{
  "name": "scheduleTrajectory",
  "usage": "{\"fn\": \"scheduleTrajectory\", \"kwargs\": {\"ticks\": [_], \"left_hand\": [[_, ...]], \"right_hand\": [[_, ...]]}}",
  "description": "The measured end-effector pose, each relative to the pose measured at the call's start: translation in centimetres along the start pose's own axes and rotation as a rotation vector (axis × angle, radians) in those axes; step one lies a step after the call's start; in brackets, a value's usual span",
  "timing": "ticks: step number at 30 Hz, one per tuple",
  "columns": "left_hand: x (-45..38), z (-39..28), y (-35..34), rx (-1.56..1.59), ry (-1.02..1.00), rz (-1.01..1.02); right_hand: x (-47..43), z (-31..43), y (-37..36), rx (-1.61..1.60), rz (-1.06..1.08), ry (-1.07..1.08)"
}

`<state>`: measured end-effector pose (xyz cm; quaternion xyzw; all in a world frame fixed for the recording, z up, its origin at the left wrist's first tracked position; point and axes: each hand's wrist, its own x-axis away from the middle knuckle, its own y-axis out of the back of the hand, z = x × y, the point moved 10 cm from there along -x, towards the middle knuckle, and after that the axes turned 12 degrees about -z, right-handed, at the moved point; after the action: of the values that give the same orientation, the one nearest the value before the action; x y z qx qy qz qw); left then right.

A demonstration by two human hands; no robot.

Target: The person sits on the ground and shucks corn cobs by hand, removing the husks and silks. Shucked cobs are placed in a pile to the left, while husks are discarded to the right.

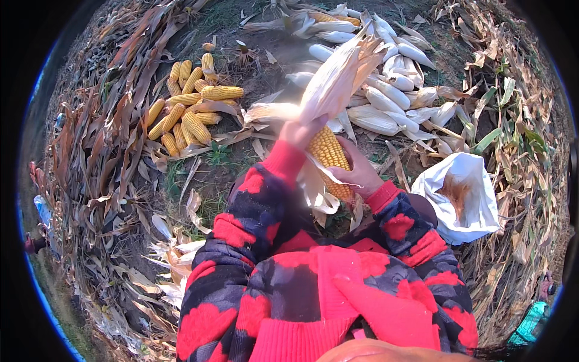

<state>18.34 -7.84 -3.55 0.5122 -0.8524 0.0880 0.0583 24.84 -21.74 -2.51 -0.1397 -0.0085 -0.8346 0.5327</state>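
Note:
An ear of yellow corn [329,151], partly bared of its husk, is held between both hands before my body. My left hand [302,131] grips the pale dry husk [332,81], which is pulled back and stands up past the ear's upper end. My right hand [359,169] is closed around the lower part of the ear, the thumb across the kernels. A loose strip of husk [316,192] hangs beneath the cob. Bare yellow ears [185,106] lie in a pile at the upper left. Ears still in pale husks [384,99] form a larger heap at the upper right.
A white woven sack [488,206] with corn silk inside stands open on the right. Dry corn stalks and leaves [117,113] cover the ground at left, and more [520,181] lie at right. Discarded husks [174,271] are by my left side. A green object [530,323] lies at the lower right.

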Motion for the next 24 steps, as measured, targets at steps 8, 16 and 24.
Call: {"fn": "scheduleTrajectory", "kwargs": {"ticks": [8, 16, 24], "left_hand": [[-2.0, 0.5, 0.6, 0.371, 0.036, 0.052], [-0.5, -1.9, 0.1, 0.464, 0.092, 0.124], [-2.0, 1.0, 3.2, 0.364, 0.25, -0.295]], "right_hand": [[0.6, -0.5, -1.0, -0.072, 0.116, -0.113], [0.8, -0.7, -0.8, -0.057, 0.1, -0.139], [0.6, -0.8, -0.9, 0.061, 0.184, -0.081]]}}
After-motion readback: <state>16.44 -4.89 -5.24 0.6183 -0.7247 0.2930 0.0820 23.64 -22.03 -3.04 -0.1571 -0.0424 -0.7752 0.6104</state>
